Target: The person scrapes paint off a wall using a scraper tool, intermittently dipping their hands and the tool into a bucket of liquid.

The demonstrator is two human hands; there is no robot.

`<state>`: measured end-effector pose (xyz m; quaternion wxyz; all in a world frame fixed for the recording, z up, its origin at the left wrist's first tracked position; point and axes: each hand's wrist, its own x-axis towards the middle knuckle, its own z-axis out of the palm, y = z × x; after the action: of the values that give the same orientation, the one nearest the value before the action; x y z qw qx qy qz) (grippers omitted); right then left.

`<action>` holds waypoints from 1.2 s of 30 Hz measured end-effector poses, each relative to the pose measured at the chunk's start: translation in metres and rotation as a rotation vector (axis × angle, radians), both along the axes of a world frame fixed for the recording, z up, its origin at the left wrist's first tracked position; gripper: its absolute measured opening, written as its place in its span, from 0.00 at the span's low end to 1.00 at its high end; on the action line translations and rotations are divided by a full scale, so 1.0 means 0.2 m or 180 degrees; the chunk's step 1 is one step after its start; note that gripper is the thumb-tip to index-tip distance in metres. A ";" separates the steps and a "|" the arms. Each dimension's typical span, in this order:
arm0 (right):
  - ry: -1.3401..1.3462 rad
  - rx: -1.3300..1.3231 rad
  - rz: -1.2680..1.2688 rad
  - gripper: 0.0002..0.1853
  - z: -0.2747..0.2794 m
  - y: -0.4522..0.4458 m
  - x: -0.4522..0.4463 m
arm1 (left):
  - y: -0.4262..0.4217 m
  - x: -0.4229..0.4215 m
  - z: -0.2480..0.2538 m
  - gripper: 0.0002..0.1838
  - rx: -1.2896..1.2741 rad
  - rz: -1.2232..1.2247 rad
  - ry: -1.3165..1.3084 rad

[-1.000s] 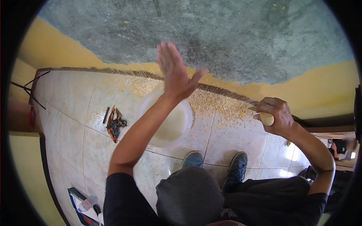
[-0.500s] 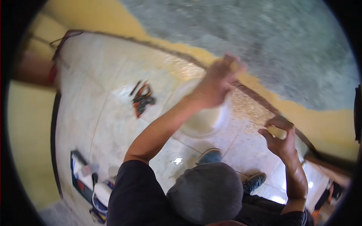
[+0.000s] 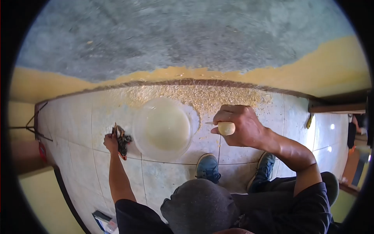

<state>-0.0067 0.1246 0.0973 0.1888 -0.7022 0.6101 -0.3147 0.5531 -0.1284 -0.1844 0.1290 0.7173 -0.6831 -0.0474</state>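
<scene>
My left hand [image 3: 112, 143] reaches down to the floor at the left, its fingers closed on the edge of a crumpled black-and-orange bundle that looks like work gloves [image 3: 124, 145]. In my right hand [image 3: 247, 126] is a scraper [image 3: 226, 128], held by its pale rounded handle. Its thin metal blade points left and shows only edge-on. Between both hands stands a round, translucent white tub [image 3: 163, 154], right of the gloves and apart from the scraper. Whether the tub holds anything, I cannot tell.
Pale chips [image 3: 218, 95] lie scattered along the wall's foot. The wall [image 3: 175, 43] is bare grey above a ragged yellow paint band. My shoes [image 3: 208, 167] rest on the tiles, below the tub. A yellow-handled item [image 3: 310, 121] lies at right, and a dark-edged tray [image 3: 103, 220] at lower left.
My left hand has come down from over the tub to the gloves and gripped them. The right hand keeps the scraper. My view has turned, so the wall now runs level.
</scene>
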 end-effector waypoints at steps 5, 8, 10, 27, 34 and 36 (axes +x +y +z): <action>0.0023 0.0026 -0.0008 0.16 -0.04 0.08 -0.01 | -0.05 -0.25 0.25 0.10 -0.1020 0.0228 0.0995; -0.0099 0.0048 -0.0072 0.15 -0.05 0.12 -0.02 | 0.26 -0.83 0.84 0.15 -0.0563 -0.0716 0.1773; -0.0223 0.0023 -0.0343 0.10 -0.07 0.09 -0.04 | 0.41 -1.04 0.88 0.15 -0.0737 -0.2064 0.1584; 0.0290 0.2099 -0.0287 0.33 -0.88 0.01 0.14 | 0.59 -1.49 0.91 0.19 0.1303 -0.2143 0.0200; -0.3309 0.1127 -0.0747 0.42 -0.52 -0.22 0.34 | 0.73 -1.66 1.16 0.11 0.1276 -0.1426 0.1168; -0.3517 0.0977 -0.1407 0.41 -0.51 -0.27 0.46 | 0.81 -1.62 1.13 0.12 0.0707 -0.1580 0.1395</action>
<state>0.0853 0.0698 -0.0055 0.5063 -0.2569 0.5915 -0.5725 0.2281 0.0336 0.0412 0.1784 0.5118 -0.7834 -0.3043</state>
